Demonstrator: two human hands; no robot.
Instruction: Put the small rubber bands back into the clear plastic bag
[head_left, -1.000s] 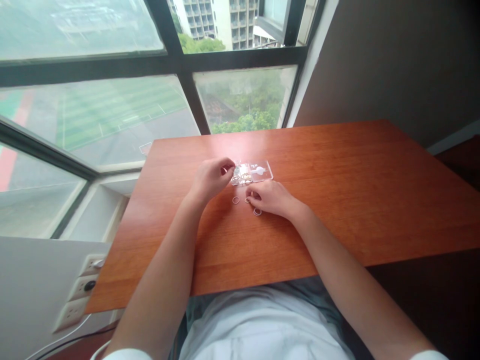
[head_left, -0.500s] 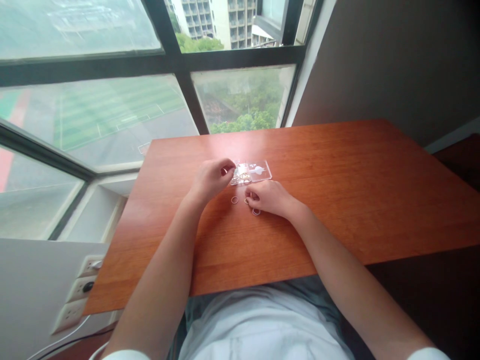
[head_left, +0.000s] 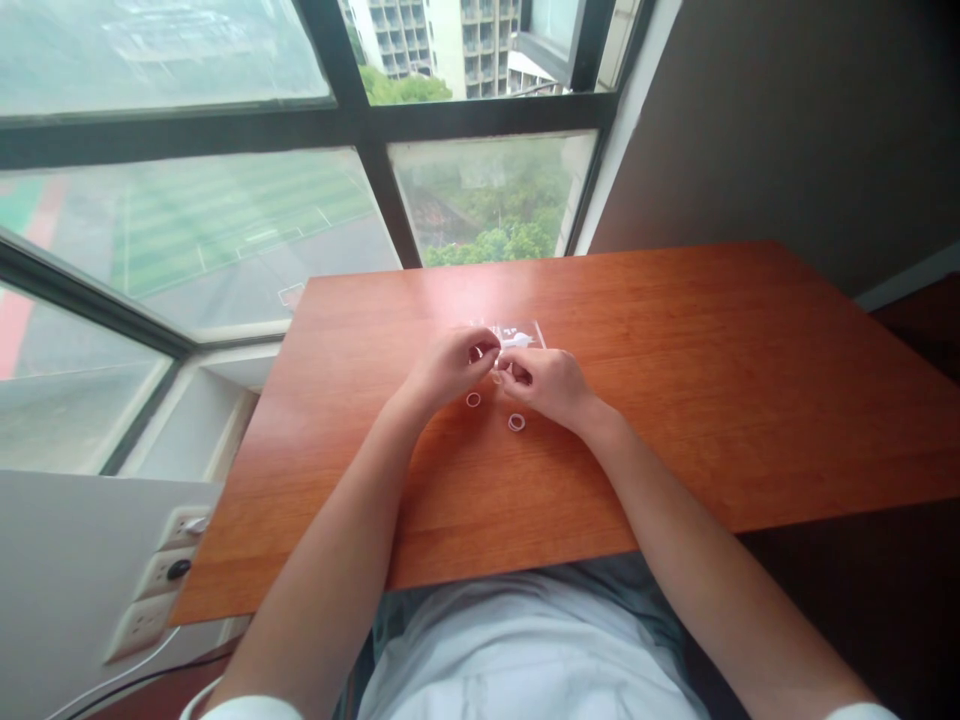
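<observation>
My left hand (head_left: pixel 457 365) is closed in a pinch over the clear plastic box (head_left: pixel 540 333), and whatever lies between its fingertips is too small to make out. Touching or almost touching it, my right hand (head_left: pixel 551 382) pinches a small pale ring (head_left: pixel 496 377) at its fingertips. The box's lid lies open to the right with a white mark on it; both hands hide most of the box. On the table in front lie a single ring (head_left: pixel 473 400) and, below my right hand, what look like two overlapping rings (head_left: pixel 516 423).
The reddish-brown wooden table (head_left: pixel 712 400) reaches far to the right. Behind and to the left stand windows with dark frames (head_left: pixel 360 125). Wall sockets (head_left: pixel 161 575) with plugs and cables are beside the table's left edge.
My right hand has picked up the ring from beside the box and moved up. My left hand has shifted right, so the fingertips of both hands now meet over the box.
</observation>
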